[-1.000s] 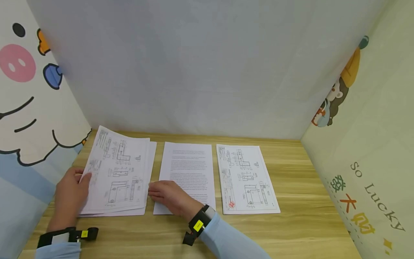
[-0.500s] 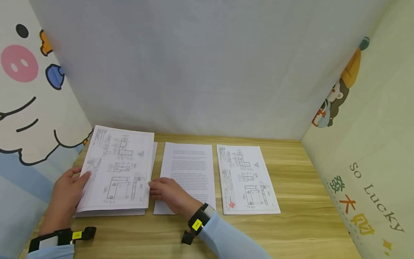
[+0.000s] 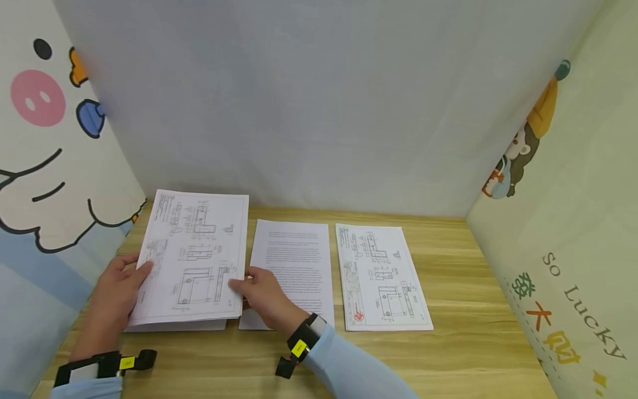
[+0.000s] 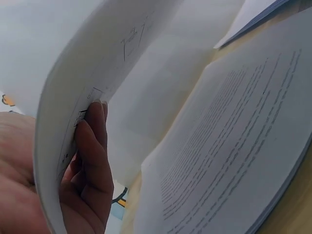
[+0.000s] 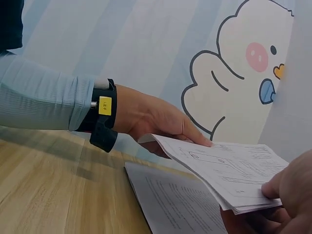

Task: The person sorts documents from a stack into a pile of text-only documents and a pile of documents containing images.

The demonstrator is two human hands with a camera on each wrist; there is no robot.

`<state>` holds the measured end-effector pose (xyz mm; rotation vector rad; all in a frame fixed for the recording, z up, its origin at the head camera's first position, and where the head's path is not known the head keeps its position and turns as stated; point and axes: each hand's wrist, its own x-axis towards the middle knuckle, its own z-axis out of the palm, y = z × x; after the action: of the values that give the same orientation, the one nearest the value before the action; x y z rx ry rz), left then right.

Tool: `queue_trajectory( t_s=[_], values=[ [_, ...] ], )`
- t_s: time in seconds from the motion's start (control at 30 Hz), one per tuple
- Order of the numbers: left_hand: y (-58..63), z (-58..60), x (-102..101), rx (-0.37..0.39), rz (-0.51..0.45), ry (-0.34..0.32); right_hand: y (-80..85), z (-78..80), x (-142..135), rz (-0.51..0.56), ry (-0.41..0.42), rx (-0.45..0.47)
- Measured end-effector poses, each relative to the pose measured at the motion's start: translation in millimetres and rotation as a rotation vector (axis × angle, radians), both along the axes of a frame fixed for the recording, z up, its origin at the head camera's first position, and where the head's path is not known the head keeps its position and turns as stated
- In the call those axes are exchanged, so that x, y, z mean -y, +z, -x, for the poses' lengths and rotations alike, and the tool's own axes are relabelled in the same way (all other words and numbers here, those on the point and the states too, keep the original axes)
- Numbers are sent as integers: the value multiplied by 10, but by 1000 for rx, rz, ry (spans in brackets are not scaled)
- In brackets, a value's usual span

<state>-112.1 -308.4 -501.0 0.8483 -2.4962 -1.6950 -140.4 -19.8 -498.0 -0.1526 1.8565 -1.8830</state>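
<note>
A thin stack of drawing sheets (image 3: 194,260), printed with technical drawings, is raised over the left paper pile. My left hand (image 3: 117,293) grips its left edge, thumb on top and fingers curled underneath, as the left wrist view also shows. At the right edge my right hand (image 3: 269,296) pinches the same sheets, thumb on the printed face. In the right wrist view the sheets bow between both hands. Below them lies a text-printed pile (image 5: 180,204), mostly hidden from the head view.
A pile of text pages (image 3: 294,260) lies in the middle, partly behind my right hand. Farther right is another pile with drawings (image 3: 384,277) and a red stamp. All lie on a wooden table (image 3: 448,277), bounded by a grey back wall (image 3: 299,111) and cartoon-printed side panels.
The drawing sheets have risen off the left pile and shifted slightly right. My right hand has gone from resting beside their edge to pinching it; my left hand keeps its grip.
</note>
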Motion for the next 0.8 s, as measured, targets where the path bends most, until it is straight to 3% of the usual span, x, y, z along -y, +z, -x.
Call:
queue_trajectory(
  t_s=[0.33, 0.57, 0.8],
  values=[
    [-24, 33, -284, -74, 15, -92, -24, 55, -288, -93, -39, -161],
    [-1, 66, -616, -107, -32, -206, -63, 124, -641, -141, -64, -248],
    [-29, 103, -979, -120, -137, -289, -76, 140, -1037, -211, -117, -273]
  ],
)
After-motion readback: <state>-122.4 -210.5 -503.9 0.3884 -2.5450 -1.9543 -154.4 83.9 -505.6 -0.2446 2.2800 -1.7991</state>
